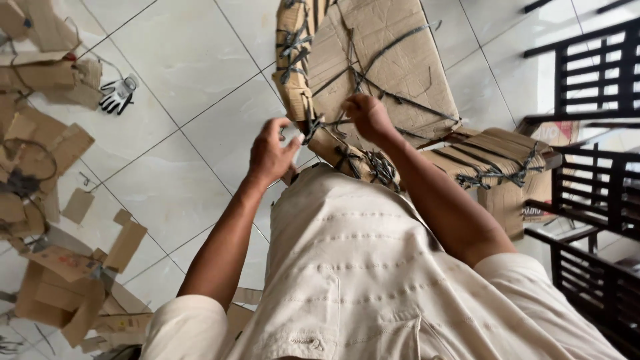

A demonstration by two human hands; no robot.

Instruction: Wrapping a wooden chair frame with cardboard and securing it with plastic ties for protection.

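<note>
A chair wrapped in brown cardboard [387, 47] and bound with dark cord stands in front of me. My left hand [270, 153] pinches the dark cord [311, 125] at the edge of the cardboard back, fingers closed on it. My right hand [368, 117] presses on the cardboard a little to the right, fingers curled at a cord that runs across the panel. The cardboard-covered armrest [493, 160] juts out to the right. My cream shirt hides the lower part of the chair.
Torn cardboard scraps [47, 200] and loose cord litter the white tiled floor [180, 73] at left. A white and black work glove [118, 95] lies near the pile. Dark slatted wooden furniture [593, 167] stands at right.
</note>
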